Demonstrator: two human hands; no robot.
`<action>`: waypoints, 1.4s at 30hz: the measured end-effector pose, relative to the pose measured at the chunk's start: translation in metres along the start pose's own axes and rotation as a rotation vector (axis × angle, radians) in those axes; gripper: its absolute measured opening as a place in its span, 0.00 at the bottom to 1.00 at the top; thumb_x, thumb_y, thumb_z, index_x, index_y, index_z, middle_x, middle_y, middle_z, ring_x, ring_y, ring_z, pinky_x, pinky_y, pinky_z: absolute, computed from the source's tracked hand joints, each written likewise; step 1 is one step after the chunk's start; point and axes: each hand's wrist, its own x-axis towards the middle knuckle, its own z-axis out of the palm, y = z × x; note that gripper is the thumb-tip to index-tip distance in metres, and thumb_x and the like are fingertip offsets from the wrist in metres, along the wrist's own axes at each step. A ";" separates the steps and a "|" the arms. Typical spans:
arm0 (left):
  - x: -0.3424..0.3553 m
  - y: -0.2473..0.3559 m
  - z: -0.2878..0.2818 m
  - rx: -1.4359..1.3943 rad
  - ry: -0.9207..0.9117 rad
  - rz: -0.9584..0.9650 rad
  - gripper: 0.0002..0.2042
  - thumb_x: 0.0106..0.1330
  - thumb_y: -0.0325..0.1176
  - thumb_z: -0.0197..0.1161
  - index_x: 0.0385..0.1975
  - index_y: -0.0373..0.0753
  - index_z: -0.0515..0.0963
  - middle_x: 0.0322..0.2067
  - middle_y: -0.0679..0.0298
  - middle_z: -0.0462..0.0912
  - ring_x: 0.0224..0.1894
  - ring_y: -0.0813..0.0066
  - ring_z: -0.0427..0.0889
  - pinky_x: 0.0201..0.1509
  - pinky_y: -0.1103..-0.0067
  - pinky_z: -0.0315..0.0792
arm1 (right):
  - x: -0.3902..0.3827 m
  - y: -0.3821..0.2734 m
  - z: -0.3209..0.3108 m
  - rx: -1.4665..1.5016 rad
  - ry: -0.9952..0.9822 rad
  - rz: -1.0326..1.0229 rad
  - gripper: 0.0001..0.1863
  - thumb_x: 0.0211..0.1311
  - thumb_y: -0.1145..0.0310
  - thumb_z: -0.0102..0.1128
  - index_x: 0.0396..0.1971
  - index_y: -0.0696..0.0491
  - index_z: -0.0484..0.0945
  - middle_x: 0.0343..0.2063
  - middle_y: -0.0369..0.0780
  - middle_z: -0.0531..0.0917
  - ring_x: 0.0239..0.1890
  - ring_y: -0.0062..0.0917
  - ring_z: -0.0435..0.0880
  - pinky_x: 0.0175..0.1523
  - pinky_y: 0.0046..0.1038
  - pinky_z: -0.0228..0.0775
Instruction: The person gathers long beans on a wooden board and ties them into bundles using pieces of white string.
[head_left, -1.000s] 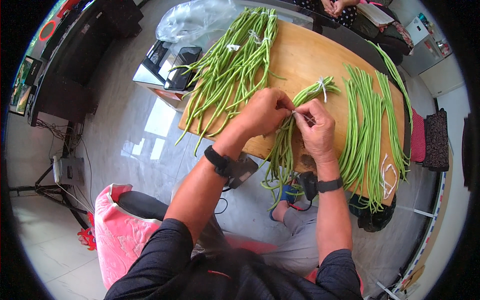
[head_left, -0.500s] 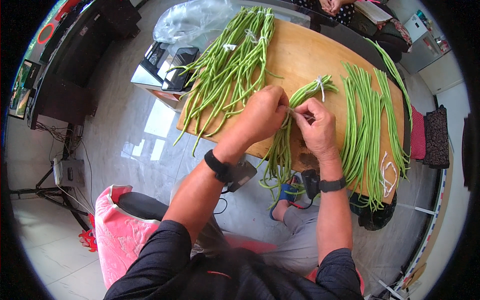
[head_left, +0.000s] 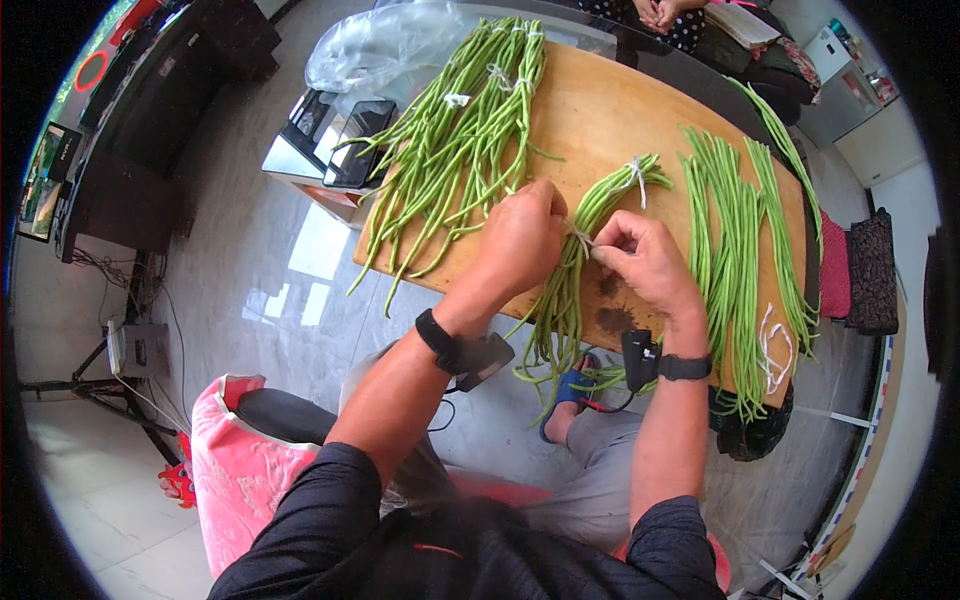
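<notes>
One view: head fisheye, left of the pair, upright, looking down. Dark shirt (head_left: 440, 535) closest at 6 o'clock; left hand (head_left: 525, 235) and right hand (head_left: 648, 258) farther out, near centre; desk (head_left: 620, 110) toward 1.

A crumpled clear plastic bag (head_left: 385, 45) lies at the far left of the wooden surface (head_left: 600, 110), just beyond a pale box (head_left: 283, 160) that carries a flat, glossy black slab (head_left: 360, 145). Farther left stands dark furniture (head_left: 150, 110), with tangled cables (head_left: 105, 262) below it on the grey floor (head_left: 230, 235). At the near left, a pink cover (head_left: 235, 450) with white trim drapes a dark seat (head_left: 275, 412), beside a small red ornament (head_left: 177, 480). To the right are a red-pink cloth (head_left: 835, 270) and a dark patterned one (head_left: 873, 270), side by side. Far right, a white cabinet (head_left: 828, 65) stands near the wall. A black plastic bag (head_left: 755, 435) sits under the surface's near right end.
</notes>
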 end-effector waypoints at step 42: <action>-0.024 0.048 0.006 -0.721 -0.677 -0.090 0.18 0.77 0.36 0.61 0.59 0.33 0.69 0.33 0.64 0.79 0.35 0.76 0.79 0.40 0.74 0.77 | 0.006 -0.042 -0.017 1.149 0.198 -0.116 0.19 0.65 0.51 0.72 0.39 0.51 0.80 0.26 0.36 0.83 0.28 0.26 0.84 0.36 0.33 0.81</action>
